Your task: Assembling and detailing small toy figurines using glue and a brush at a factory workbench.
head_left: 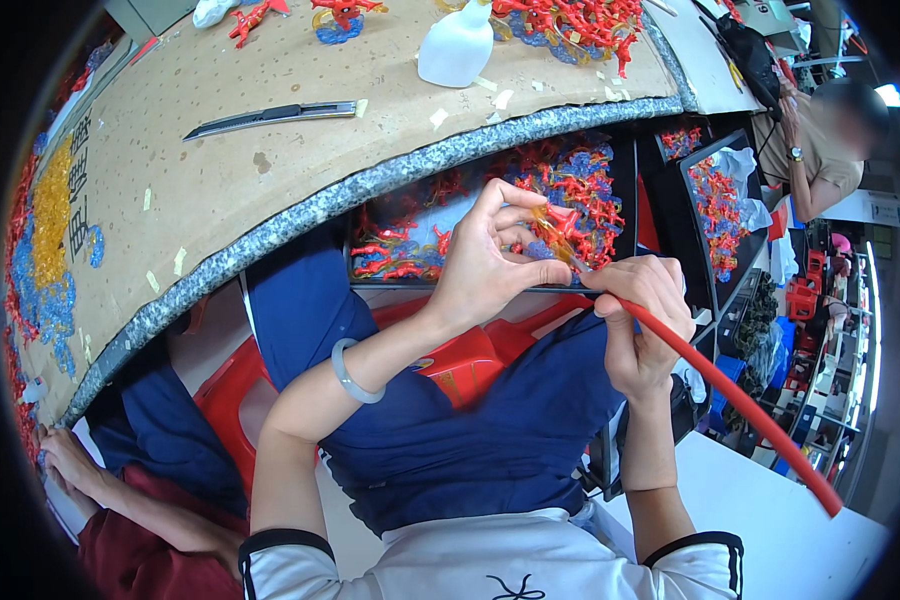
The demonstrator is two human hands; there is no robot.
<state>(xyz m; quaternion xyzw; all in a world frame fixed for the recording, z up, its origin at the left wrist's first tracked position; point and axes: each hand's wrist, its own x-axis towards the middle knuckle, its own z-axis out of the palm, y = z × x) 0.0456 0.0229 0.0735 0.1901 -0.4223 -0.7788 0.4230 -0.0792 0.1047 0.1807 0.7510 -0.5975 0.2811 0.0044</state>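
Note:
Between the thumb and fingers of my left hand [482, 262] is a small red, yellow and blue plastic figurine [562, 220]. My right hand [642, 312] is closed around a long red-handled tool [735, 395]. Its narrow pale tip meets the figurine's lower edge; what kind of tip it is, I cannot make out. The red handle slants out to the lower right. Both hands are above my lap, over the near edge of a dark tray [395, 284] with many similar figurines. Part of the figurine is hidden by my left fingers.
On the worktable [300, 190] lie a box cutter [270, 117], a white bottle [457, 45] and piles of figurines [570, 30]. Another tray [715, 215] stands at the right. A co-worker's hand [70, 465] is at the lower left; another person [820, 150] sits far right.

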